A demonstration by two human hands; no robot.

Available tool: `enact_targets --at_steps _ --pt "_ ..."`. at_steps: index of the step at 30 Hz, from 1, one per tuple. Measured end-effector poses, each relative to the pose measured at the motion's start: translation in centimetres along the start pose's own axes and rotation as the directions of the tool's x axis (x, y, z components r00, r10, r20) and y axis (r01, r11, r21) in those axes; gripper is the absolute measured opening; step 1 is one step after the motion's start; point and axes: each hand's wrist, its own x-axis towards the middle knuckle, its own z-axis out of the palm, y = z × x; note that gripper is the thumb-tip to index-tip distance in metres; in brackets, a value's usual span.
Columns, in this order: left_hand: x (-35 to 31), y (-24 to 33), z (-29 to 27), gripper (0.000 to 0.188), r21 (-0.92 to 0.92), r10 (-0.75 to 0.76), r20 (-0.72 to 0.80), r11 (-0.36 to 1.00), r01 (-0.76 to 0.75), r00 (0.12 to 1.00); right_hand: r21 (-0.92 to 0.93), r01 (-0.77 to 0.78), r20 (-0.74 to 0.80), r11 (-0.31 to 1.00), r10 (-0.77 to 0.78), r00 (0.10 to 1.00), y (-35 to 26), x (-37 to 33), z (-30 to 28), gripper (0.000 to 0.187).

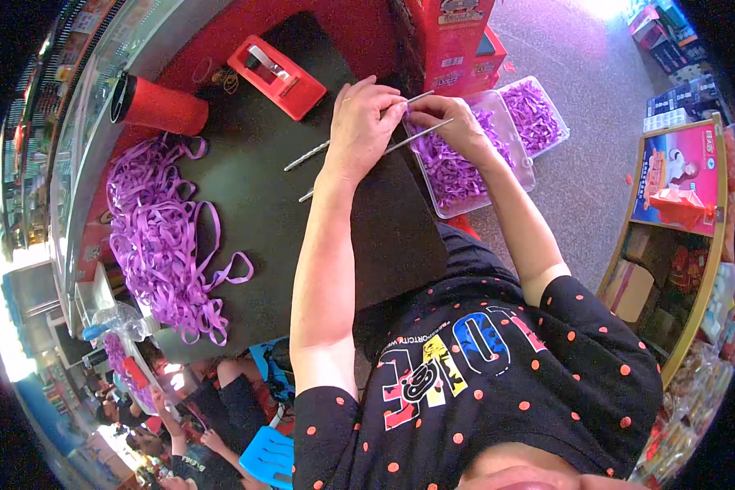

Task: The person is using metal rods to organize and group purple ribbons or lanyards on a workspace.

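Above the right end of a dark tabletop (261, 196), my left hand (363, 122) is closed, its thumb and fingertips pinched on a small bit of purple ribbon (406, 117). My right hand (456, 122) meets it there, fingers bent and pinched at the same spot; what lies inside its grip is mostly hidden. Two thin metal rods, a nearer rod (308, 196) and a farther rod (302, 158), run slantwise beneath my hands. Under my right hand stands a clear plastic box (443, 214) full of short purple ribbon pieces (457, 175).
A tangled heap of long purple ribbon (159, 237) covers the table's left side. Behind it lies a red cylinder (163, 106); a red tape dispenser (278, 77) sits farther back. Another box (565, 135) of purple pieces adjoins the first. Other people (188, 449) sit lower left, near a blue stool (268, 457).
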Motion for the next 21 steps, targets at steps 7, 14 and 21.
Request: enact_targets --at_steps 7,14,21 --pt "-0.1 -0.3 0.0 0.019 -0.008 0.001 0.005 1.0 -0.001 1.0 -0.242 -0.071 -0.001 0.968 0.073 0.997 5.1 0.0 0.7 0.02" --pt "-0.1 0.1 -0.2 0.019 -0.011 -0.022 0.021 1.0 0.022 1.0 -0.336 -0.071 0.001 0.939 0.075 0.997 17.9 -1.9 1.8 0.025" --pt "0.0 0.2 0.0 0.02 -0.027 -0.017 0.001 0.999 0.017 1.0 -0.269 -0.19 0.035 0.944 0.206 0.978 24.3 -5.6 3.8 0.026"
